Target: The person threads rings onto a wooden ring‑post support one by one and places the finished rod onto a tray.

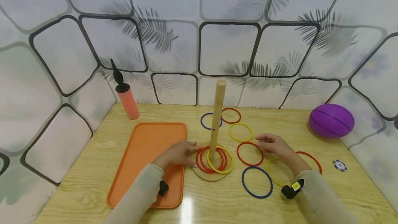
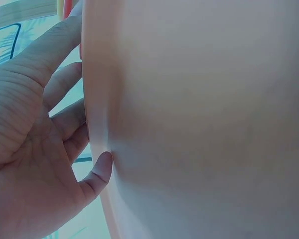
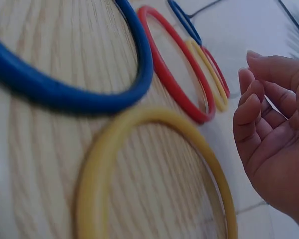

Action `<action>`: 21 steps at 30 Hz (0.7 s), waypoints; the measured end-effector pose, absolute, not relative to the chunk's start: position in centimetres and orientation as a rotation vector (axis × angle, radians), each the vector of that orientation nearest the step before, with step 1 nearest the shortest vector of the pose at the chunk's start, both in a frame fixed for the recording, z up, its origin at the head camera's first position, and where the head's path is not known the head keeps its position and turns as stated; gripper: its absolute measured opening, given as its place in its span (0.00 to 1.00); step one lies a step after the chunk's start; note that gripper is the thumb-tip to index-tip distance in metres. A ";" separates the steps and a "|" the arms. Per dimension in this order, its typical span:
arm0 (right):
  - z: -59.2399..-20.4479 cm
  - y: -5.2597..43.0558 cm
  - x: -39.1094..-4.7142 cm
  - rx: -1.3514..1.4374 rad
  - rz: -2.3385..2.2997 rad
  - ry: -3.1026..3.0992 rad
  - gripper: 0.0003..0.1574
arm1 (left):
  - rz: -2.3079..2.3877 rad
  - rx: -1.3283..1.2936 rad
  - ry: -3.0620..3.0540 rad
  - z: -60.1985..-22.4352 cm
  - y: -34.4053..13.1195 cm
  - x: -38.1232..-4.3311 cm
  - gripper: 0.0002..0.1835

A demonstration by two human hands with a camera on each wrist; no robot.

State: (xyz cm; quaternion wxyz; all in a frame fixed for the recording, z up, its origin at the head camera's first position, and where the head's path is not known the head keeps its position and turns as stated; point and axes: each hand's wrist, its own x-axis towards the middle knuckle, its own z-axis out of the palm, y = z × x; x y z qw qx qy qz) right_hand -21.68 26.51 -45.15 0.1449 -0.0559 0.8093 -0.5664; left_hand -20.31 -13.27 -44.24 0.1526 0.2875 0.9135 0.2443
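Observation:
A wooden post (image 1: 217, 113) stands upright on a round base (image 1: 211, 177), with red rings (image 1: 197, 161) and a yellow ring (image 1: 232, 161) lying around its foot. My left hand (image 1: 178, 153) reaches over the tray's right edge, its spread fingertips right at the base's left side and the red rings. In the left wrist view, the fingers (image 2: 65, 82) lie along the tray's rim and grip nothing. Beside a loose red ring (image 1: 250, 165), my right hand (image 1: 275, 146) hovers with loosely bent fingers, holding nothing. A yellow ring (image 3: 92, 199) lies below its wrist, near a blue ring (image 3: 89, 102).
An orange tray (image 1: 146, 168) lies left of the base. Behind it stands a pink hand pump (image 1: 128, 103). Blue (image 1: 201, 122), red (image 1: 231, 108) and yellow (image 1: 240, 124) rings lie farther back. At right are a purple ball (image 1: 331, 121), a red ring (image 1: 317, 163) and a poker chip (image 1: 339, 165).

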 end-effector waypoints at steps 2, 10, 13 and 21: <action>-45.3 27.0 -21.7 -0.145 -1.644 2.328 0.30 | 0.706 0.820 2.618 -44.2 -13.3 -20.3 0.38; -46.4 27.8 -22.6 -0.098 -1.630 2.345 0.28 | 0.692 0.834 2.626 -44.2 -13.1 -20.4 0.38; -46.8 27.8 -22.9 -0.064 -1.582 2.387 0.28 | 0.687 0.844 2.629 -44.2 -13.1 -20.5 0.38; -46.8 27.1 -23.0 -0.165 -1.470 2.433 0.28 | 0.691 0.830 2.616 -44.4 -13.2 -20.4 0.38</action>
